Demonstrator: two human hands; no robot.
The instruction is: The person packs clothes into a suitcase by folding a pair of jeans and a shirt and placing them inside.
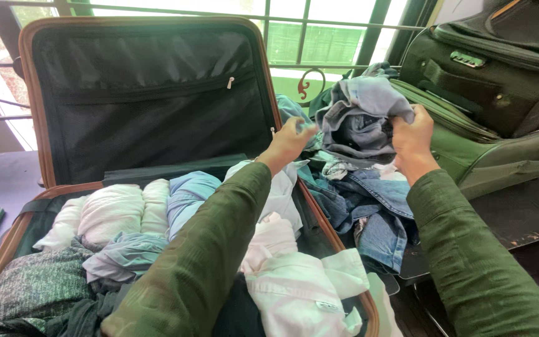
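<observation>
Both my hands hold up a crumpled grey-blue garment (363,115) above a heap of clothes. My left hand (289,142) grips its left edge, and my right hand (412,142) grips its right side. Both arms wear dark green sleeves. Below the garment lies a pile of blue jeans and mixed clothes (363,206). To the left stands an open suitcase (32,125) with an orange-brown rim and a black lined lid, packed with rolled white (110,212), light blue (185,193) and pink clothes (272,237).
A green soft bag (488,153) lies at the right with a black suitcase (500,68) on top of it. A window with bars (319,37) is behind. A dark table surface (525,212) shows at right. Grey knitwear (26,287) fills the suitcase's near left corner.
</observation>
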